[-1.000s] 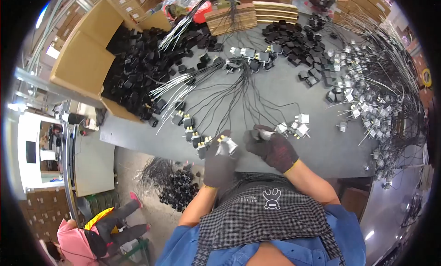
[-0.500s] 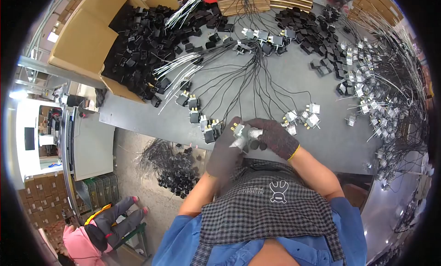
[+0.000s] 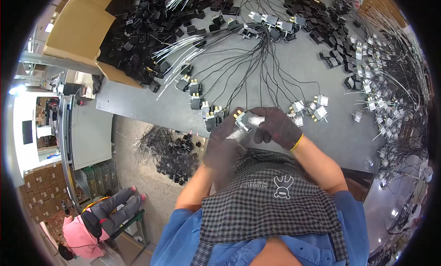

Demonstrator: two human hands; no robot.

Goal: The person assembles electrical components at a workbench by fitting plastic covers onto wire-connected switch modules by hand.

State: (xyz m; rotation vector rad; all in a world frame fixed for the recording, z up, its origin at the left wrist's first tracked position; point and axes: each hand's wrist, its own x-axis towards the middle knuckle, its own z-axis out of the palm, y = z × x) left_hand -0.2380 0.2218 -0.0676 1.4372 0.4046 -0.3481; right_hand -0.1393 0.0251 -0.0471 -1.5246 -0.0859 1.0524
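Observation:
Both my hands wear dark knit gloves with white-grey fingertips. A small plug part (image 3: 242, 121) with gold prongs and a light grey body sits between them, just over the table's front edge. My left hand (image 3: 224, 144) is closed around it from the left. From the right, my right hand (image 3: 278, 126) has its thumb and fingers pressed against the plug part. Black plugs with gold prongs (image 3: 210, 121) lie beside my left hand. Grey plug parts on cords (image 3: 320, 107) lie past my right hand. Thin black cords (image 3: 250, 77) fan across the table.
Black plastic housings (image 3: 133, 41) spill from a cardboard box (image 3: 80, 29) at the left. Grey plug parts with tangled wires (image 3: 381, 105) line the right side of the grey table (image 3: 156, 112). More wired parts (image 3: 177, 158) lie on the floor. A seated person in pink (image 3: 82, 236) is lower left.
The view has shifted a little. The plug part has tilted between my hands, showing more of its grey body, and both hands remain on it.

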